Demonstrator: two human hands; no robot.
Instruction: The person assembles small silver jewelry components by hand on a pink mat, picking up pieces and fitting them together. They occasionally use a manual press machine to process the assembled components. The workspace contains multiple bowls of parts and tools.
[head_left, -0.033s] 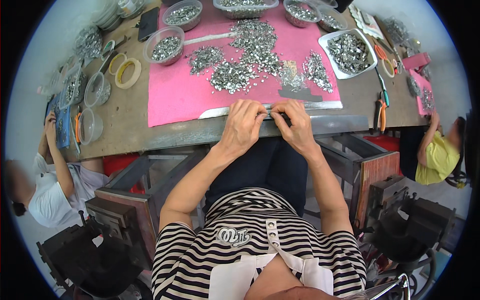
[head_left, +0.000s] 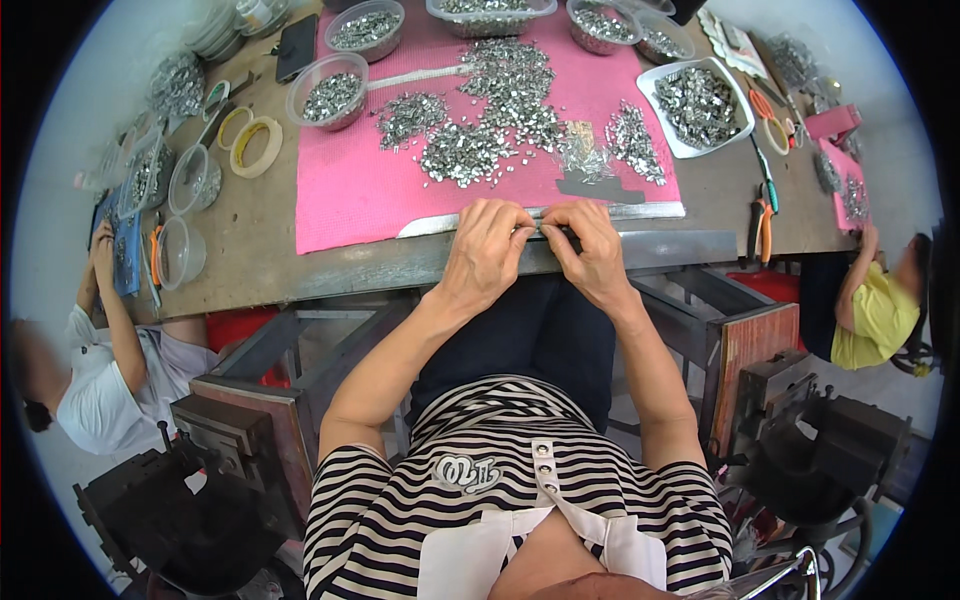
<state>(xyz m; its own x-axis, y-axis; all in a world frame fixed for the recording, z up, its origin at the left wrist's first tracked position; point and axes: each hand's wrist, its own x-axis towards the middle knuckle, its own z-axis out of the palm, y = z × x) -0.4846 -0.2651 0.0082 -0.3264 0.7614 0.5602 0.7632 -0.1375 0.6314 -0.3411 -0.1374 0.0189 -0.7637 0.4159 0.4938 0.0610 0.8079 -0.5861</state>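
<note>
At the table's front edge my left hand [head_left: 487, 245] and my right hand [head_left: 588, 245] almost meet, thumbs and fingers pinched. Whatever lies between the fingertips is too small and covered to make out. Both rest by the silvery front border of a pink mat [head_left: 350, 200]. Beyond them spread heaps of small shiny metal pieces [head_left: 465, 155]. Thin metal pins [head_left: 585, 158] lie in a bunch past my right hand, with a dark grey strip [head_left: 600, 190] in front of them. A smaller pile of metal parts [head_left: 635, 145] sits to their right.
Clear round tubs [head_left: 328, 92] and a white square dish [head_left: 702, 105] hold metal pieces. Tape rolls [head_left: 257, 147] lie left; orange-handled pliers [head_left: 762, 225] lie right. Co-workers sit at the left [head_left: 110, 390] and right [head_left: 875, 315]. Dark metal machines [head_left: 190, 510] flank me below.
</note>
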